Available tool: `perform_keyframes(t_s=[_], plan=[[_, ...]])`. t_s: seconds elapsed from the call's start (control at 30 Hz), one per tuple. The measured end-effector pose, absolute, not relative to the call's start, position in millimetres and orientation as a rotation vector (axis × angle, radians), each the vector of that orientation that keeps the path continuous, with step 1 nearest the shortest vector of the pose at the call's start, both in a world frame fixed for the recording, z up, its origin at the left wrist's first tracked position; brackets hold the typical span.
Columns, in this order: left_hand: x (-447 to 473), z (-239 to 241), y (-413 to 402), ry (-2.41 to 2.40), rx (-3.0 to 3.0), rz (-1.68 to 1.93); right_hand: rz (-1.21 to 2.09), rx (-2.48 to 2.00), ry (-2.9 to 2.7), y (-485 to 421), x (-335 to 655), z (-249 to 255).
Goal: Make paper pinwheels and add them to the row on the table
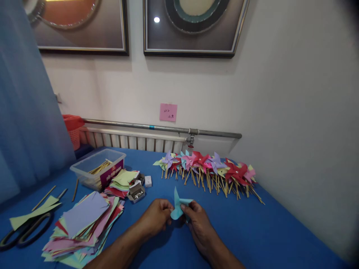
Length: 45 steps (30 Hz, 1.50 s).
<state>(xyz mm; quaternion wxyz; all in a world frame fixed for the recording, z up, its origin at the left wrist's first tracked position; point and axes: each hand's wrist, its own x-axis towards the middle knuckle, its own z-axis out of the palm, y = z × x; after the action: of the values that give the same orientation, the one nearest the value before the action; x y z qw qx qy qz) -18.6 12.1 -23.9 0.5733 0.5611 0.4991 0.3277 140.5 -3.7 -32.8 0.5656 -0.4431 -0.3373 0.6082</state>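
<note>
A light blue paper piece, partly folded with one corner sticking up, is held over the blue table near its front. My left hand pinches its left side with closed fingers. My right hand grips its right side, fingers curled round the folds. Behind them, a row of finished paper pinwheels in red, pink, purple, green and blue lies on wooden sticks along the far edge.
A stack of coloured paper squares lies at left, with scissors beside it. A clear plastic box of sticks, a smaller paper pile and an open small box of pins sit further back. A wall stands at right.
</note>
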Motion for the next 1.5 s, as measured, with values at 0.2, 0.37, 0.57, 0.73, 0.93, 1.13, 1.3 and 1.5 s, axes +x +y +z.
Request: perform_keyframes(t_s=[0.2, 0.37, 0.57, 0.73, 0.93, 1.13, 1.3, 1.5], plan=[[-18.6, -19.7, 10.1, 1.179, 1.333, 0.757, 1.425, -1.032, -0.769, -3.7, 139.3, -30.0], [-17.7, -15.3, 7.8, 1.178, 1.326, 0.747, 1.437, -1.029, -0.773, -5.3, 139.8, -27.5], [-20.3, -17.2, 9.9, 1.176, 1.352, 0.758, 1.430, -1.021, -0.748, -6.9, 140.2, -25.2], [-23.2, -19.7, 13.1, 1.174, 1.390, 0.774, 1.452, -0.998, -0.777, -6.3, 140.5, -25.1], [-20.8, -24.1, 13.5, 1.146, 1.367, 0.751, 1.467, -1.009, -0.800, -7.6, 141.1, -26.0], [-19.6, -18.1, 11.1, 1.138, 1.343, 0.755, 1.473, -0.986, -0.819, -8.7, 141.4, -25.9], [-19.8, -18.4, 11.4, 1.104, 1.350, 0.770, 1.459, -0.997, -0.804, -7.1, 140.7, -28.4], [-20.1, -24.4, 12.4, 1.112, 1.354, 0.758, 1.447, -1.006, -0.812, -6.3, 141.1, -31.0]])
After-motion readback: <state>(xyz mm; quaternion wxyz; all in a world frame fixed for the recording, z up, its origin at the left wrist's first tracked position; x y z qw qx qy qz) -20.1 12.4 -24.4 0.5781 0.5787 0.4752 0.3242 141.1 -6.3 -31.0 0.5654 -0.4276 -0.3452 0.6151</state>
